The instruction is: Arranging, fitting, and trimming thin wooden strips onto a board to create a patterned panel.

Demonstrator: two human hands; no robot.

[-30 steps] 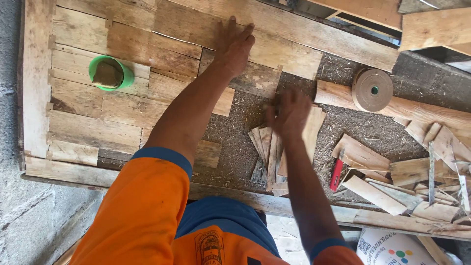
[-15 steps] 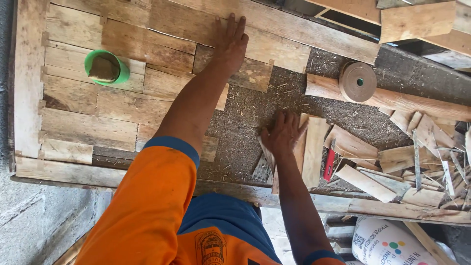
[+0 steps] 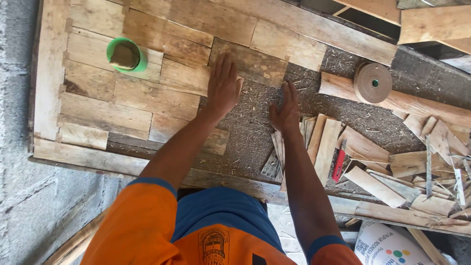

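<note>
Right hand [image 3: 286,109] has moved up off the loose slat pile [image 3: 314,145] to the dark plank [image 3: 250,63]'s edge at 12 o'clock, fingers straight, holding nothing. Left hand [image 3: 223,86] lies flat, open, on that plank. Roughly half the panel is tiled; bare backing [image 3: 245,127] remains at 3 o'clock.

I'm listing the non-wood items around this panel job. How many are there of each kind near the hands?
Green cup: 1
Roll of brown tape: 1
Red-handled tool: 1
White printed sack: 1
Total: 4
The left hand lies flat on a plank; the right hand is beside the loose slats.
</note>
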